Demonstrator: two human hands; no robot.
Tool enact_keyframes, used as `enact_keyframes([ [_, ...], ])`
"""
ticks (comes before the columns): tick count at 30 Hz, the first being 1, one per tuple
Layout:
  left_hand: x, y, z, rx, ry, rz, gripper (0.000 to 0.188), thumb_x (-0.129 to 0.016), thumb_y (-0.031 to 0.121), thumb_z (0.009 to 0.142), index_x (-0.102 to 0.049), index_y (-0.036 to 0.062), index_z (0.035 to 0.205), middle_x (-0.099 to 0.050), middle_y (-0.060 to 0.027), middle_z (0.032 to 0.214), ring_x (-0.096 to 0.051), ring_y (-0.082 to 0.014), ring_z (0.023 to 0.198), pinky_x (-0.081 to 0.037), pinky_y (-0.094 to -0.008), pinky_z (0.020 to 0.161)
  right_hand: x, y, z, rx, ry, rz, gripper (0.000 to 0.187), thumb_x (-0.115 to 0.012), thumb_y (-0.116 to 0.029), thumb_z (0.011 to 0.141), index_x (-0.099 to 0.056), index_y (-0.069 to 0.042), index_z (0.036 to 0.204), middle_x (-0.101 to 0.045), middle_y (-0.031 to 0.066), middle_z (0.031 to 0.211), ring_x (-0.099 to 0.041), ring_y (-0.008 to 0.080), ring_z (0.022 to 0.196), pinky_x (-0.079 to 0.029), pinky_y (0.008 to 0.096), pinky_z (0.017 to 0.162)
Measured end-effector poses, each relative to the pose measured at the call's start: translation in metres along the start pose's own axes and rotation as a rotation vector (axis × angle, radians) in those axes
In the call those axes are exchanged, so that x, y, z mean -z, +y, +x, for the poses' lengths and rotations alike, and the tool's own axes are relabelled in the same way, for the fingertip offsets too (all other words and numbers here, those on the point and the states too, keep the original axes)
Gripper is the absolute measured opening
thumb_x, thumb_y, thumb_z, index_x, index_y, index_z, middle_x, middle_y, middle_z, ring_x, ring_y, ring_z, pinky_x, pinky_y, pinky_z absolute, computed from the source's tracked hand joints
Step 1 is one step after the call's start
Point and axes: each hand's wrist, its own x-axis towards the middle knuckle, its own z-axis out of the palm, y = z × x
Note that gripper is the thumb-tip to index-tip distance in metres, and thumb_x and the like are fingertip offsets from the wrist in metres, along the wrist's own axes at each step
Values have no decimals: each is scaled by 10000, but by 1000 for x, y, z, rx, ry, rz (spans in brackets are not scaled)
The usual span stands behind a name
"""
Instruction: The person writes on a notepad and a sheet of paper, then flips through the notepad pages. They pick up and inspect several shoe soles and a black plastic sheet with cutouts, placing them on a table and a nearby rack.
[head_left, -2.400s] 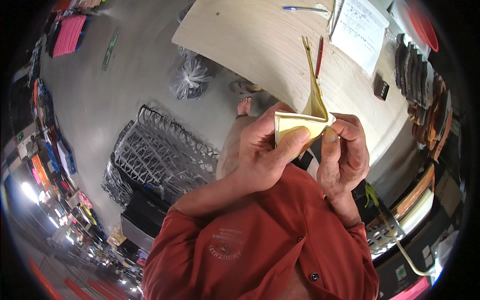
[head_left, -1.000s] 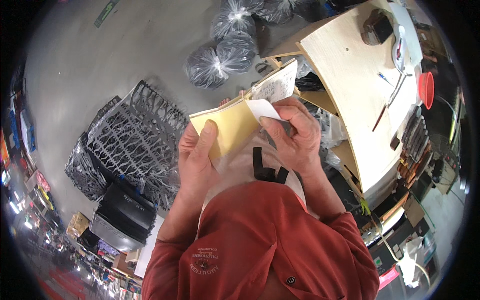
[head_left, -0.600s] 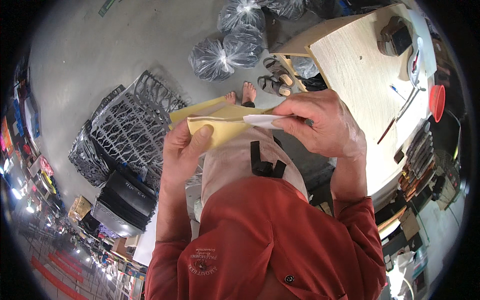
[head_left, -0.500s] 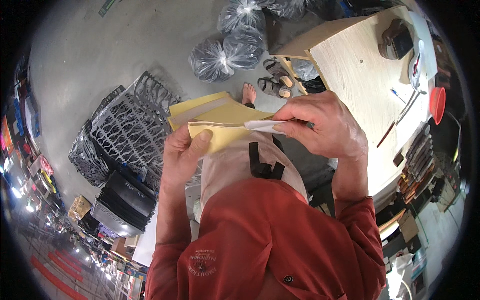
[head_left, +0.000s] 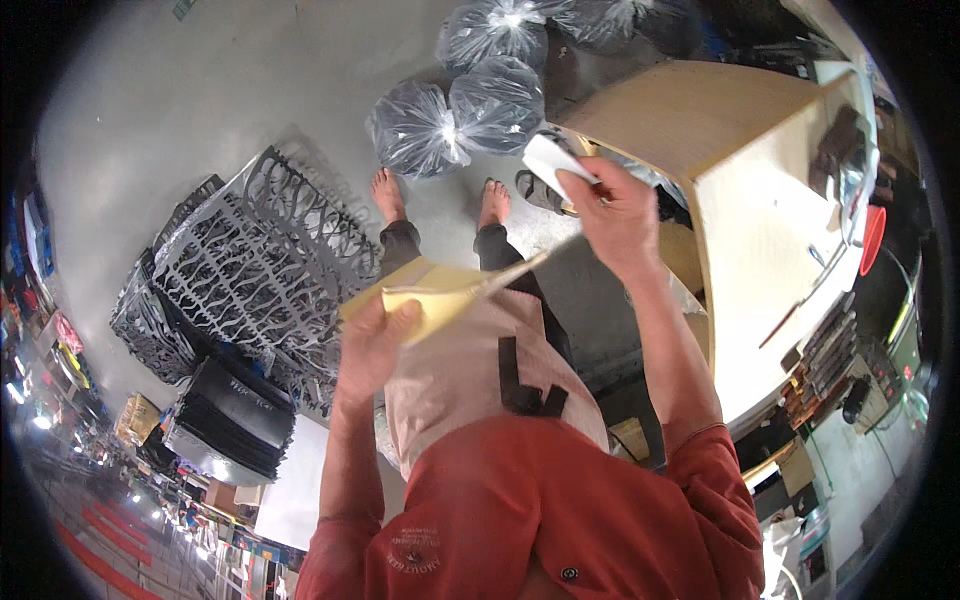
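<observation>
My left hand [head_left: 368,348] is closed on a folded yellow sheet piece [head_left: 437,308], its thumb pressing on the near face. The sheet has a pale edge and narrows toward the right; its far end is blurred, and its material is unclear. Raised to the right and apart from the sheet, my right hand [head_left: 620,218] pinches a small flat white piece [head_left: 556,160]. Whether the white piece is paper or something stiffer cannot be made out. Both are held above the light apron [head_left: 450,390] over my lap.
A light wooden table [head_left: 770,260] stands at my right, with a red bowl [head_left: 873,240] near its far edge. Clear plastic bags [head_left: 420,130] lie on the floor ahead. At left are a stack of grey cut-out sheets [head_left: 260,240] and a pile of black sheets [head_left: 235,415].
My right hand has moved away from the yellow sheet, up and forward, with the white piece in its fingers. My left hand stays nearly in place. The view has shifted, showing both feet.
</observation>
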Motion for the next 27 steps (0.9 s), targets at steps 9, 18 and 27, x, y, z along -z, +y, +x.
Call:
enact_keyframes([
  [9, 45, -85, 66, 73, -80, -187, 238, -617, 95, 1029, -673, 12, 1245, -703, -10, 1120, -597, -92, 1018, -475, -270, 910, -233, 140, 141, 535, -109, -416, 94, -650, -90, 890, -644, -85, 984, -638, 101, 941, -665, 319, 898, -565, 431, 751],
  [18, 97, -124, 104, 135, 41, -326, 236, -663, 165, 1009, -697, -29, 1139, -734, -77, 1068, -643, -141, 980, -492, -310, 908, -396, 246, 172, 572, -530, -848, 214, -616, -55, 854, -625, -71, 1068, -599, 82, 1055, -620, 287, 1024, -550, 433, 861],
  [27, 136, -124, 124, 57, 329, -548, 249, -671, 217, 987, -650, -13, 1079, -689, -93, 970, -662, -191, 898, -528, -338, 811, -413, 303, 168, 437, -760, -708, 269, -628, -117, 853, -646, 13, 1088, -650, 157, 1110, -623, 355, 1061, -516, 450, 954],
])
